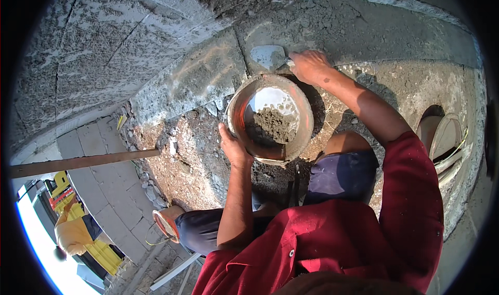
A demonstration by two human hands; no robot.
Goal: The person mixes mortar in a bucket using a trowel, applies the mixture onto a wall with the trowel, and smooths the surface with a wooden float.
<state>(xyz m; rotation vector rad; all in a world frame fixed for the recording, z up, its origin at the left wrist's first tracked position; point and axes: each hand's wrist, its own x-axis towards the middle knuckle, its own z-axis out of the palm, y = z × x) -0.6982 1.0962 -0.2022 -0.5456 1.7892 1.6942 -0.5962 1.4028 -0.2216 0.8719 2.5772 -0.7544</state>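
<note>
A round bucket [305, 119] stands in front of me, holding wet grey mortar [274, 124] and some pale, shiny liquid. My left hand [235, 149] is closed on the left side of its rim, thumb up along the edge. My right hand [311, 66] is wrapped round the handle of a trowel [267, 56], just beyond the bucket's far rim. The trowel's grey-smeared blade points left, over the grey mortar-covered ledge [332, 37]; whether it touches the surface I cannot tell. Most of the handle is hidden in my fingers.
A wooden plank [86, 162] juts in from the left. One bucket [167, 223] sits at lower left, another [446, 135] at right. Rough concrete [104, 50] rises at far left. Rubble and soil [182, 162] surround my legs. Another person [74, 235] is lower left near yellow panels.
</note>
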